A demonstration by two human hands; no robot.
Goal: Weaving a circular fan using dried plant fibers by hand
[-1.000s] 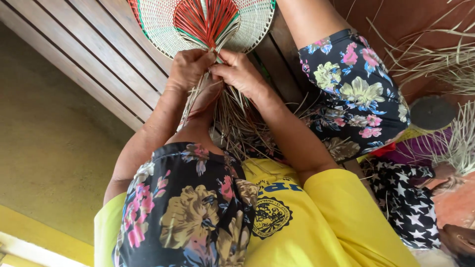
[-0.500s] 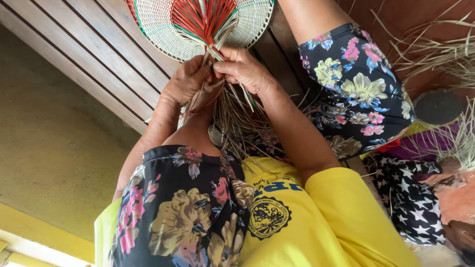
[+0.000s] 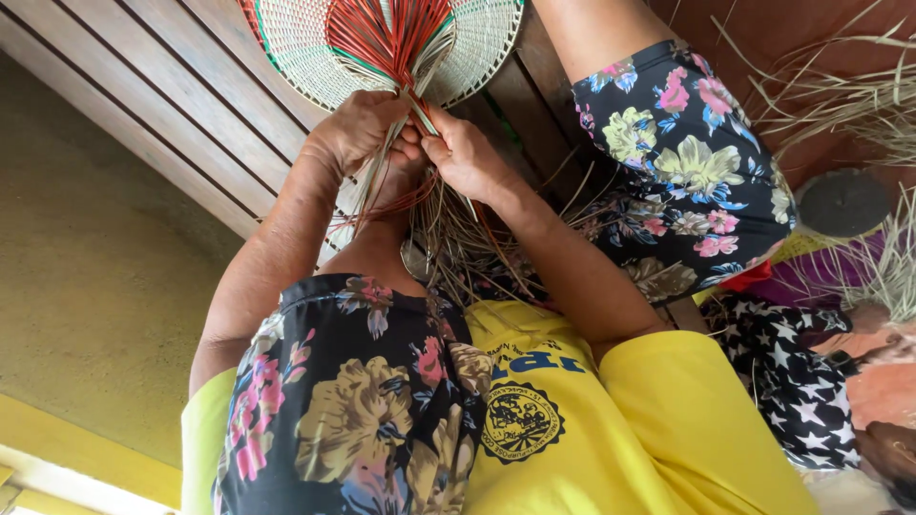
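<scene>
A round woven fan (image 3: 305, 48), cream with a green rim and red strands (image 3: 386, 33) fanning from its middle, lies over the wooden slats. My left hand (image 3: 355, 132) grips the bundle of strands at the fan's base. My right hand (image 3: 469, 160) is just to its right and pinches pale and red strands at the same spot, thumb touching the left hand's fingers. Loose straw strands (image 3: 458, 243) hang from both hands toward my lap.
A slatted wooden bench (image 3: 181, 114) runs beneath the fan, with an ochre floor (image 3: 86, 286) on the left. My knees in floral shorts (image 3: 687, 162) frame the work. Dry straw (image 3: 840, 95), a dark round lid (image 3: 844, 202) and a star-patterned cloth (image 3: 792, 381) are on the right.
The fan has shifted slightly upward in view. My right hand has dropped a little and moved its pinch on the strands, while my left hand keeps its grip at the base.
</scene>
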